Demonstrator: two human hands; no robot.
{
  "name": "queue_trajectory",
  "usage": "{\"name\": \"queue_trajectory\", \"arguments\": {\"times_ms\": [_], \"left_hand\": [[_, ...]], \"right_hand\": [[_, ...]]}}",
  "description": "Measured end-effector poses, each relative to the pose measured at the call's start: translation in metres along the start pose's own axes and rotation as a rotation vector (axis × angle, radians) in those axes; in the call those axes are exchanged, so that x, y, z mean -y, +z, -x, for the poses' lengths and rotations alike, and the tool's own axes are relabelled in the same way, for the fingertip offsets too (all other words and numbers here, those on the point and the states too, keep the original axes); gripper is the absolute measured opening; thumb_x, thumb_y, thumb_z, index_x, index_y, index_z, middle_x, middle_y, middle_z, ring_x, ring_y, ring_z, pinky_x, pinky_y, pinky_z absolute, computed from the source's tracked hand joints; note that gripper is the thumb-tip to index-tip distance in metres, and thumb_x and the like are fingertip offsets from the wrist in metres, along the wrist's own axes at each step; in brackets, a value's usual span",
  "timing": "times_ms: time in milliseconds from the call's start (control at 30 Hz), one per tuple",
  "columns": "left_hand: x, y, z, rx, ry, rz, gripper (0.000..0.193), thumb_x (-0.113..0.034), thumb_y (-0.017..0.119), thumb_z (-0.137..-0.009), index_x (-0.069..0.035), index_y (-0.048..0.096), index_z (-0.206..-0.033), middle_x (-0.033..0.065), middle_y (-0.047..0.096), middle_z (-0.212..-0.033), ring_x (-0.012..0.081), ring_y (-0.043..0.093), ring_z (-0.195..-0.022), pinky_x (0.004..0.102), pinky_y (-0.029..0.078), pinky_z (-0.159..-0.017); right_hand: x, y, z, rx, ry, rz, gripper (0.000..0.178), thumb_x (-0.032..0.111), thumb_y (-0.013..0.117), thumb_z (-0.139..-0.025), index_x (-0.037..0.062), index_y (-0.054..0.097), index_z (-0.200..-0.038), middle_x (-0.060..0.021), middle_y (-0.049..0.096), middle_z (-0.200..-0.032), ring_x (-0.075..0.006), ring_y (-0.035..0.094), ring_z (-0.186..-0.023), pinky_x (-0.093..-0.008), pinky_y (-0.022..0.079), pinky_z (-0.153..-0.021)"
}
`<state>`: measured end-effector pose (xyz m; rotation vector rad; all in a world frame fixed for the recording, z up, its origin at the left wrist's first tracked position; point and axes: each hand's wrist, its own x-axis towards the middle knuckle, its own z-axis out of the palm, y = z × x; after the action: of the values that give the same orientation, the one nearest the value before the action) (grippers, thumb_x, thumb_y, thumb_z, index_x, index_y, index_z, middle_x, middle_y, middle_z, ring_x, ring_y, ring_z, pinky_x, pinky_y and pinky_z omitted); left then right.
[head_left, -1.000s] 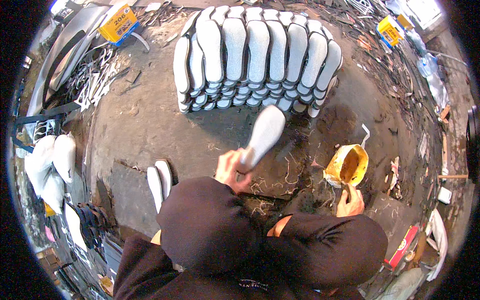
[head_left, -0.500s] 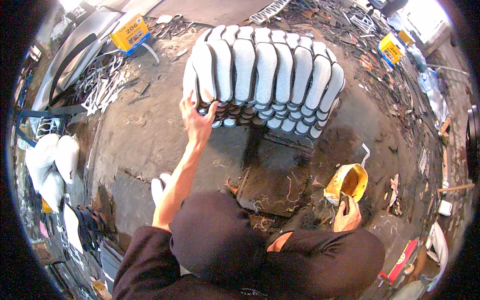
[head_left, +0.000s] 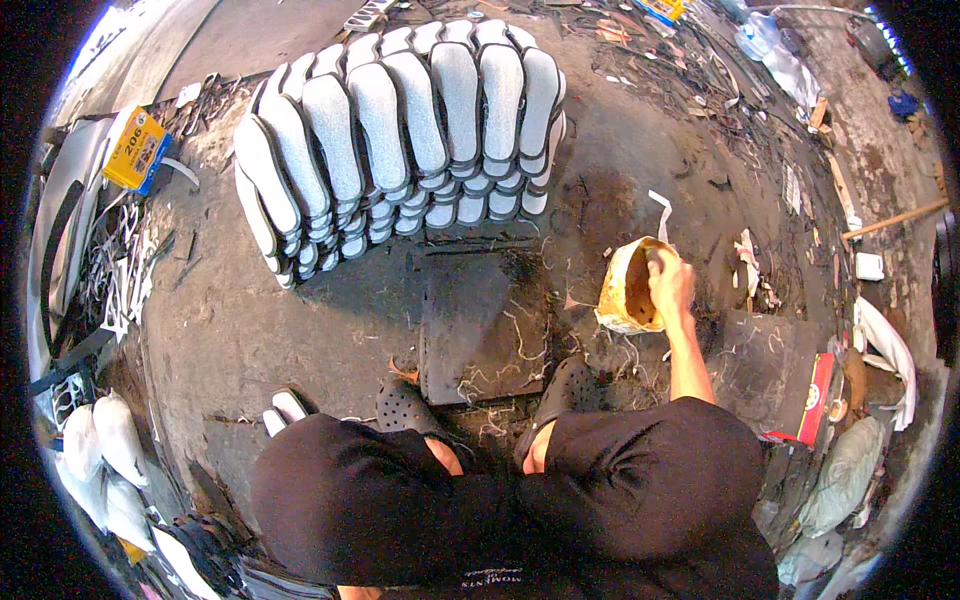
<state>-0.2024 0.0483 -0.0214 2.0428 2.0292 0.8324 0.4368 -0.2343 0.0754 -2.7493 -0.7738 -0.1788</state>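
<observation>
My right hand (head_left: 672,285) reaches to the mouth of a yellowish-white bucket (head_left: 615,290) with brown stains inside. Its fingers are closed at the bucket's right rim, and whatever they hold is hidden by the hand. Ahead and to the left stands a long stack of pale grey-white shoe soles (head_left: 372,110) with dark edges, leaning side by side in rows. My left hand is out of sight; only a sliver of skin shows at the lower edge.
Between my dark clogs (head_left: 403,408) lies a dark flat board (head_left: 480,330). Two loose soles (head_left: 290,405) rest by my left knee. A yellow-blue box (head_left: 137,150), white scraps (head_left: 120,270) and white bags (head_left: 118,440) lie left; a red box (head_left: 815,400) lies right.
My left hand has left the soles and gone out of view. My right hand, earlier pinching a small dark thing by the near rim, is now at the bucket's mouth. The view has shifted.
</observation>
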Motion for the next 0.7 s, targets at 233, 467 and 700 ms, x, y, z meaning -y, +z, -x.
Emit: {"name": "queue_trajectory", "arguments": {"times_ms": [233, 467, 700], "left_hand": [[-0.024, 0.013, 0.0, 0.1, 0.025, 0.053, 0.073, -0.024, 0.091, -0.086, -0.005, 0.062, -0.15, 0.0189, 0.068, -0.139, 0.0405, 0.059, -0.133, 0.0528, 0.047, -0.116], [-0.057, 0.032, 0.004, 0.164, 0.034, 0.137, 0.076, -0.027, 0.093, -0.083, -0.008, 0.064, -0.151, 0.0178, 0.07, -0.138, 0.0401, 0.06, -0.131, 0.0534, 0.049, -0.114], [-0.155, 0.056, 0.018, 0.229, 0.219, 0.462, 0.077, -0.024, 0.096, -0.079, -0.01, 0.066, -0.148, 0.0145, 0.068, -0.133, 0.0371, 0.057, -0.132, 0.0492, 0.051, -0.109]], "right_hand": [[-0.041, -0.026, 0.004, 0.251, 0.293, -0.787, 0.046, 0.037, 0.078, -0.1, 0.0008, 0.077, -0.129, -0.0094, 0.08, -0.118, -0.0202, 0.071, -0.112, -0.041, 0.055, -0.101], [-0.026, -0.062, 0.101, 0.31, 0.585, -0.622, 0.041, 0.023, 0.078, -0.101, 0.0043, 0.076, -0.137, -0.0028, 0.079, -0.123, -0.0125, 0.069, -0.113, -0.0337, 0.054, -0.1], [0.113, -0.147, 0.067, 0.17, 0.256, -1.12, 0.034, 0.019, 0.076, -0.104, 0.0006, 0.077, -0.133, -0.0028, 0.081, -0.122, -0.0128, 0.072, -0.112, -0.0316, 0.052, -0.106]]}}
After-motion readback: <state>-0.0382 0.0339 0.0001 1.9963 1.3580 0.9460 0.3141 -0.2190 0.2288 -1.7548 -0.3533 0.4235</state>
